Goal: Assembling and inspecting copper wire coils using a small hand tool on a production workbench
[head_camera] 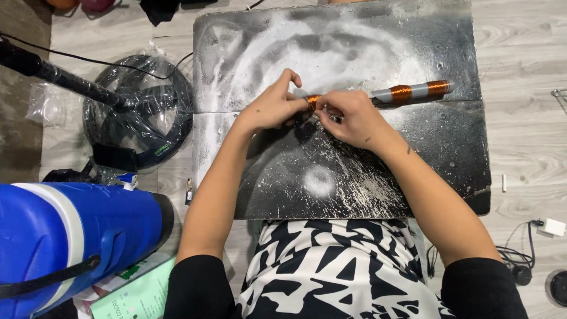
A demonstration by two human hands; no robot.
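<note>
A long grey rod (pixel 384 94) lies across the middle of the picture, on a black board (pixel 460 147) smeared with white. Shiny copper wire is wound round the rod in bands. Two bands (pixel 419 91) look full and neat, out toward the right end. A third band (pixel 313 100) sits just where the two hands meet, and it looks like the one being wound now, so I think two coils are done and this one is only partly done. I cannot tell if more bands are meant to go on the part under the hands. The left hand (pixel 273 107) is curled round the rod, with its finger and thumb pinching at the copper. The right hand (pixel 349 118) is also closed, pinching something thin beside the same band, likely the loose wire, but it is too small to be sure. Moving out to the left of the picture, a round black thing is wrapped in a clear plastic bag (pixel 139 112); it looks like a coil or a reel, but I cannot tell which. A black pole (pixel 59 77) reaches over it. In the lower left is a big blue jug (pixel 71 236) lying on its side, and what is in it is hidden. A white plug and black cables (pixel 531 242) lie on the floor at the lower right.
</note>
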